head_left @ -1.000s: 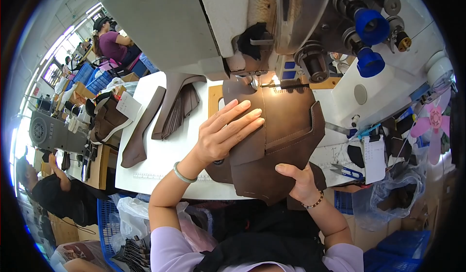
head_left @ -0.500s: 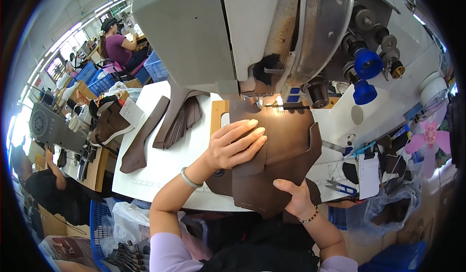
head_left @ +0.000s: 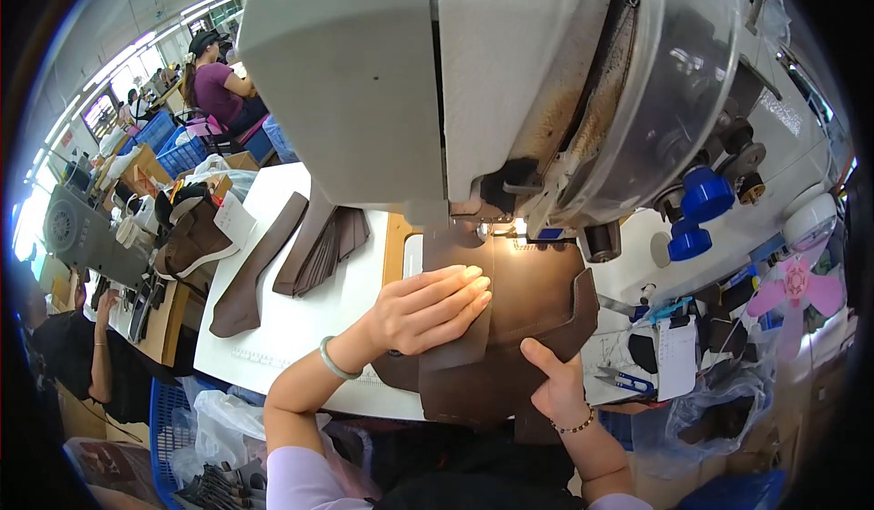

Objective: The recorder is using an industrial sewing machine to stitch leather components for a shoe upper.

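A stitched brown leather piece (head_left: 535, 293), made of overlapping panels, lies under the head of a sewing machine (head_left: 355, 91). The machine's lamp lights it near the needle area, where the needle itself is hard to make out. My left hand (head_left: 428, 314) rests on the leather's left panel, its fingers stretched out side by side just below the needle area. At the near right edge, my right hand (head_left: 557, 384) holds the leather with the thumb on top. Its other fingers are hidden underneath.
Left on the white table (head_left: 259, 260) lie a long brown strip (head_left: 259, 278) and a fanned stack of brown pieces (head_left: 319, 250). Thread snips (head_left: 625, 381), a paper tag (head_left: 676, 355) and a pink fan (head_left: 795, 284) are at right. Co-workers sit at left.
The whole view has shifted, with the machine head now larger in it. Both hands keep their places on the leather, which shows little movement under the machine.
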Motion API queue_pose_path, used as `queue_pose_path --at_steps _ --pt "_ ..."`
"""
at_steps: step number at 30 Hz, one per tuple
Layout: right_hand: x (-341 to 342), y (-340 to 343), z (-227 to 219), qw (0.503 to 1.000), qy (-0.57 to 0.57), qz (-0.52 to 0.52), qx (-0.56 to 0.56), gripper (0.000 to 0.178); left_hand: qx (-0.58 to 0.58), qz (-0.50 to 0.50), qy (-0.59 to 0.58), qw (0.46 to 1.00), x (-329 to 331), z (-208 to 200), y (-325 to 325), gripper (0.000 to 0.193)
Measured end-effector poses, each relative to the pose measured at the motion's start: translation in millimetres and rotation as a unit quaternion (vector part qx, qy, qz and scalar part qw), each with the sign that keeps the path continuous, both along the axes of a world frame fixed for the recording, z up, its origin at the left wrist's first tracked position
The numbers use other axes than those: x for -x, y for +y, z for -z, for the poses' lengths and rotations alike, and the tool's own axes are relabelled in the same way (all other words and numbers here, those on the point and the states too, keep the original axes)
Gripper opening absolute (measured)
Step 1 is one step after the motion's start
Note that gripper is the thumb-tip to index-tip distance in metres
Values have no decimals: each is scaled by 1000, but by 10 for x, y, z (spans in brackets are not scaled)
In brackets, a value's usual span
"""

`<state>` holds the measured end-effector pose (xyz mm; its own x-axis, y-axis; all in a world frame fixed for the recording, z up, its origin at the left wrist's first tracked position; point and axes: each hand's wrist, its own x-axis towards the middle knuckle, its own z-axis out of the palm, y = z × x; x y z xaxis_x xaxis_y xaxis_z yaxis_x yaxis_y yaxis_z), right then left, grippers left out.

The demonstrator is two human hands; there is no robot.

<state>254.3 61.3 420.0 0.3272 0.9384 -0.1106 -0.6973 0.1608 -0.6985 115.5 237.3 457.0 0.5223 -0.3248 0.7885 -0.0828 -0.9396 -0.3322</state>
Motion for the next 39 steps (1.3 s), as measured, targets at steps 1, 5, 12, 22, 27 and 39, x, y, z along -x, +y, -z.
queue_pose_path --at_steps 1,5,12,22,27,39 --pt "12 -8 -14 1000 -25 12 -14 49 0 1 4 1000 -2 -2 1 18" --pt "37 -12 -41 997 -67 27 -26 49 -1 1 0 1000 -6 -10 13 18" --pt "91 34 -6 997 -35 46 -57 37 -4 -5 1 1000 13 -9 25 17" --pt "25 111 76 994 -86 39 -63 44 7 -10 -5 1000 -25 -7 74 19" --pt "-16 142 96 997 -27 1 -77 47 9 -11 -14 1000 -39 -35 77 19" --pt "-122 155 141 992 47 -87 -76 31 316 93 -15 944 29 96 97 32"
